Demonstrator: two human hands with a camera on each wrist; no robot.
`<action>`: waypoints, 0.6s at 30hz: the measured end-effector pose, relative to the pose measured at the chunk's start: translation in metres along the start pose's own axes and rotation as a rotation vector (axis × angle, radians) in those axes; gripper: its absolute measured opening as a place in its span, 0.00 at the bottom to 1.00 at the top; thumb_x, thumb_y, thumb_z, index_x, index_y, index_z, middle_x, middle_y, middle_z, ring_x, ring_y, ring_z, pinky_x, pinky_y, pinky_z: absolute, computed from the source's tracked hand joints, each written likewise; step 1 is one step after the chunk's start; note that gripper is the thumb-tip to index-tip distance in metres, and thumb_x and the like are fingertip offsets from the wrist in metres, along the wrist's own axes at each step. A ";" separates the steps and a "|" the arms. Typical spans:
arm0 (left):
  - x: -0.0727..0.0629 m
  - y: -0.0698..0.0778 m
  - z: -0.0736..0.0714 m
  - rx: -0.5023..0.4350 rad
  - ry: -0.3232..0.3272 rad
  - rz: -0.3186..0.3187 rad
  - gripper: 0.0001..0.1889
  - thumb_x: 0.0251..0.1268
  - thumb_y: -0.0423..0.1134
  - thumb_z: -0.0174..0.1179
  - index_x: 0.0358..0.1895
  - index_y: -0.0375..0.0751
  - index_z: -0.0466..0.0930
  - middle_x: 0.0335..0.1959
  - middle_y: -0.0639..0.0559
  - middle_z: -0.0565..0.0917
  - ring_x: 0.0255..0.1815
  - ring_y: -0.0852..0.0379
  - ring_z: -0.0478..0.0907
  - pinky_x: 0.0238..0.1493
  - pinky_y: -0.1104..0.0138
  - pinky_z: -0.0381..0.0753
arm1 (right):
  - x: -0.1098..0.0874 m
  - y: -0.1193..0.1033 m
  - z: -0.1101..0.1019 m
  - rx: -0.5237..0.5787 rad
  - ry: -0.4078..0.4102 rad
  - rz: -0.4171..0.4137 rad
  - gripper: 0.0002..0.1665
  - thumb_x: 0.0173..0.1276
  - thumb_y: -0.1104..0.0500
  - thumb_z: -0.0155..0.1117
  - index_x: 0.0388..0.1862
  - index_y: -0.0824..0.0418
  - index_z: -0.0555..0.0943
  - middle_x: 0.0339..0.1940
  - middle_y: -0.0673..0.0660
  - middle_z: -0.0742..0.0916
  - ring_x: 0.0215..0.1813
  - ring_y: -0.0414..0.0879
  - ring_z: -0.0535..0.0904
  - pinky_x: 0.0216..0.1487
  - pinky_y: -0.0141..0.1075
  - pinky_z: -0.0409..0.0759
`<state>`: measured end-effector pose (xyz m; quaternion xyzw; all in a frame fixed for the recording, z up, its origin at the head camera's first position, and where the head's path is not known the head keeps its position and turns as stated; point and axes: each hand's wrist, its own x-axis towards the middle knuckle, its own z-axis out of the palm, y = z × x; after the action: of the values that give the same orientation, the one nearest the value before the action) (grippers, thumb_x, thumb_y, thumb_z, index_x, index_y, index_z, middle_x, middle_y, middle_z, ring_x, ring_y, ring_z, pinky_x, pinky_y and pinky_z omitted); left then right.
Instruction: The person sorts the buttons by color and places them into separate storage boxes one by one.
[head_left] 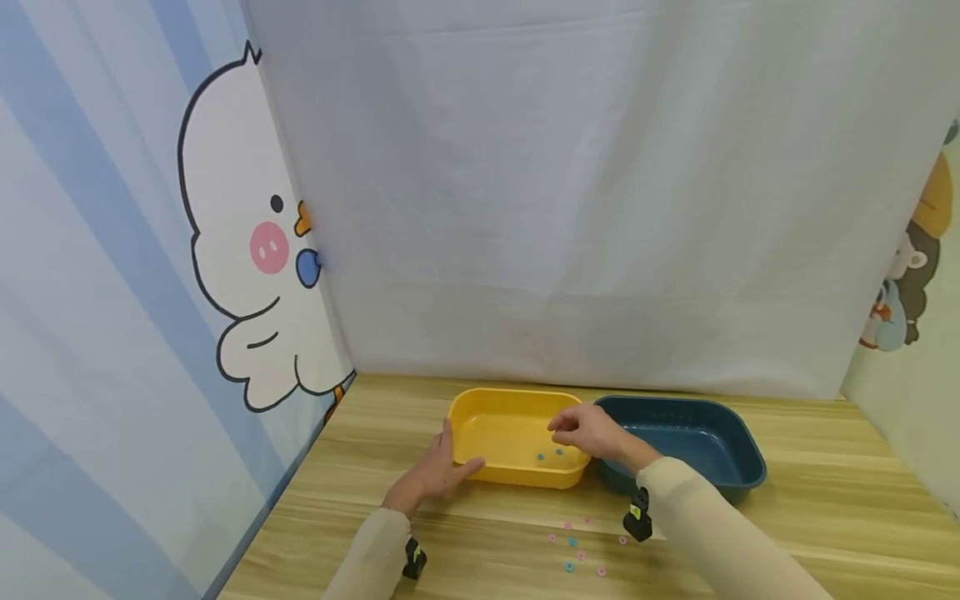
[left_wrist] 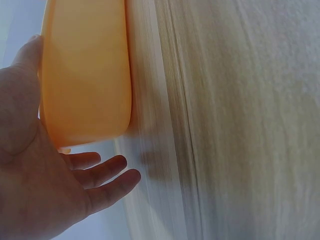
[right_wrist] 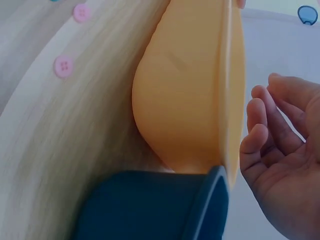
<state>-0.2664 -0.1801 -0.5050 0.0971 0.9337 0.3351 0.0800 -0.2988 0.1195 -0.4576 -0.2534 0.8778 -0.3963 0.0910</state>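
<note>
Left hand point(head_left: 437, 471), fingers extended, touches left front corner of yellow rounded-rectangular plastic basin point(head_left: 517, 477); two small round blue buttons point(head_left: 540, 457) lie inside; loose small round pink and blue buttons point(head_left: 581, 555) on wood-grain table point(head_left: 495, 542) in front; right hand point(head_left: 590, 429) over basin's right end, fingers loosely bent; dark-blue rounded-rectangular plastic basin point(head_left: 742, 450) just right.

Left arm point(head_left: 367, 557) out forward, angled inward; left hand point(head_left: 433, 472) fingers near straight, thumb spread wide. Right arm point(head_left: 723, 529) out forward and left; right hand point(head_left: 590, 430) fingers loosely bent. Hands apart, forearms sleeved.
</note>
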 end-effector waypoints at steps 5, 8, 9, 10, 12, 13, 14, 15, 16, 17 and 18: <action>-0.002 0.000 0.000 -0.001 0.004 0.000 0.53 0.64 0.60 0.55 0.73 0.26 0.32 0.70 0.25 0.49 0.69 0.32 0.53 0.66 0.46 0.55 | -0.011 -0.001 -0.004 -0.001 -0.017 -0.040 0.10 0.68 0.60 0.61 0.45 0.64 0.82 0.35 0.49 0.84 0.36 0.45 0.78 0.34 0.36 0.78; -0.003 0.001 -0.001 0.003 0.000 -0.002 0.53 0.65 0.60 0.54 0.73 0.26 0.31 0.70 0.24 0.49 0.69 0.32 0.53 0.66 0.46 0.55 | -0.019 -0.003 -0.005 0.002 -0.024 -0.066 0.09 0.67 0.60 0.62 0.43 0.64 0.82 0.34 0.49 0.84 0.35 0.45 0.79 0.34 0.35 0.78; -0.003 0.001 -0.001 0.005 0.000 -0.004 0.53 0.64 0.60 0.54 0.73 0.26 0.31 0.70 0.24 0.49 0.69 0.32 0.53 0.66 0.46 0.55 | -0.022 -0.003 -0.005 0.000 -0.027 -0.075 0.09 0.67 0.60 0.62 0.42 0.63 0.82 0.34 0.49 0.84 0.35 0.45 0.79 0.33 0.34 0.77; -0.003 0.002 -0.001 0.008 0.000 -0.005 0.54 0.64 0.60 0.54 0.73 0.26 0.31 0.70 0.24 0.49 0.69 0.32 0.53 0.66 0.46 0.55 | -0.024 -0.003 -0.005 0.001 -0.031 -0.082 0.08 0.67 0.60 0.62 0.41 0.62 0.83 0.34 0.48 0.85 0.34 0.45 0.79 0.33 0.34 0.77; -0.003 0.002 -0.001 0.007 -0.003 -0.009 0.53 0.64 0.60 0.54 0.73 0.27 0.31 0.70 0.25 0.49 0.69 0.32 0.53 0.66 0.46 0.55 | -0.030 -0.004 -0.004 -0.001 -0.040 -0.099 0.07 0.66 0.59 0.63 0.41 0.60 0.83 0.34 0.48 0.85 0.33 0.44 0.79 0.32 0.34 0.77; -0.003 0.003 -0.001 0.002 -0.003 -0.009 0.53 0.64 0.60 0.54 0.73 0.27 0.32 0.70 0.25 0.49 0.69 0.32 0.53 0.66 0.46 0.55 | -0.032 -0.004 -0.004 -0.002 -0.045 -0.108 0.07 0.66 0.59 0.63 0.41 0.60 0.83 0.34 0.48 0.85 0.33 0.43 0.78 0.31 0.34 0.77; -0.002 0.003 -0.001 -0.001 -0.004 -0.010 0.53 0.64 0.60 0.55 0.73 0.27 0.32 0.70 0.25 0.49 0.69 0.33 0.53 0.66 0.46 0.55 | -0.035 -0.003 -0.003 -0.005 -0.052 -0.117 0.07 0.66 0.59 0.63 0.41 0.60 0.83 0.34 0.49 0.86 0.32 0.43 0.78 0.31 0.34 0.76; -0.002 0.003 -0.001 -0.006 -0.005 -0.010 0.53 0.64 0.60 0.55 0.73 0.27 0.32 0.70 0.25 0.48 0.70 0.33 0.52 0.66 0.46 0.54 | -0.037 -0.003 -0.002 -0.011 -0.059 -0.130 0.07 0.66 0.60 0.63 0.41 0.60 0.83 0.33 0.49 0.86 0.31 0.42 0.78 0.30 0.33 0.76; -0.002 0.004 -0.001 -0.009 -0.007 -0.011 0.53 0.64 0.60 0.55 0.73 0.27 0.31 0.70 0.25 0.48 0.70 0.33 0.52 0.66 0.46 0.54 | -0.040 -0.003 -0.002 -0.013 -0.067 -0.137 0.07 0.66 0.60 0.63 0.41 0.60 0.83 0.33 0.49 0.86 0.30 0.41 0.77 0.30 0.33 0.76; -0.002 0.004 -0.001 -0.009 -0.007 -0.011 0.53 0.64 0.60 0.55 0.73 0.27 0.31 0.70 0.25 0.48 0.70 0.33 0.52 0.66 0.46 0.54 | -0.042 -0.003 -0.001 -0.017 -0.074 -0.145 0.07 0.66 0.61 0.63 0.41 0.61 0.83 0.32 0.49 0.85 0.29 0.40 0.77 0.30 0.33 0.75; -0.001 0.004 0.000 -0.010 -0.007 -0.012 0.53 0.64 0.60 0.55 0.73 0.27 0.31 0.71 0.25 0.48 0.70 0.33 0.52 0.66 0.46 0.54 | -0.045 -0.003 0.000 -0.020 -0.080 -0.156 0.06 0.66 0.61 0.63 0.40 0.61 0.83 0.31 0.49 0.85 0.29 0.39 0.76 0.30 0.33 0.75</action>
<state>-0.2647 -0.1779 -0.5024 0.0923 0.9323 0.3390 0.0856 -0.2592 0.1409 -0.4575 -0.3376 0.8550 -0.3829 0.0920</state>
